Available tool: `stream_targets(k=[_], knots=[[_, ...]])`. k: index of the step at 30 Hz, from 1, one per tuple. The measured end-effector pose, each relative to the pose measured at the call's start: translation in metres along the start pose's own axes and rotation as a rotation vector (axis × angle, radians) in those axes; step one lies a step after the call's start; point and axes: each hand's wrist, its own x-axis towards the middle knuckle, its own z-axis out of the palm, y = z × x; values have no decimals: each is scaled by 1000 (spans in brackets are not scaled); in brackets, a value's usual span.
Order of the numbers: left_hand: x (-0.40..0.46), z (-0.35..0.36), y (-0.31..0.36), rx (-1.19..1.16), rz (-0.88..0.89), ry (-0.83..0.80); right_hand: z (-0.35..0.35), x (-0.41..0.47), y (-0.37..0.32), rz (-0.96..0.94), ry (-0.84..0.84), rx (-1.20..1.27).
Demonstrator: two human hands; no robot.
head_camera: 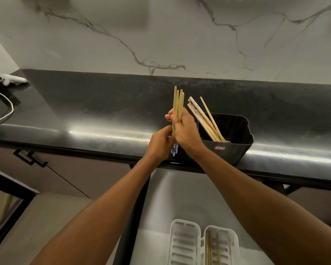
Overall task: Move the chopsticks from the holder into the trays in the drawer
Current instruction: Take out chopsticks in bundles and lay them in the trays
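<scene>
Holder beside hands; countertop left free.

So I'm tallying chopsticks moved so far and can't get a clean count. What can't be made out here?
All from the head view:
- Bundle of chopsticks: its middle is hidden by the right hand and left hand, so no exact count.
- Black holder: its bottom is hidden by its near wall and the leaning chopsticks.
- White trays: cut off by the bottom edge; contents partly shown.
- Label on the holder: too small to read.

chopsticks: pale wood | counter: glossy black | trays: white plastic
</scene>
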Motion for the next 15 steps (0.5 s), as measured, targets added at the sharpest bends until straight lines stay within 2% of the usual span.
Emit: stream_targets(k=[7, 11, 15], knots=[[-3, 3, -8, -9, 24, 49, 7, 1, 11, 7, 3, 76], [-9, 5, -22, 47, -33, -19, 7, -5, 28, 43, -63, 42], [-14, -5, -15, 31, -35, -52, 1, -11, 18, 63, -102, 75]])
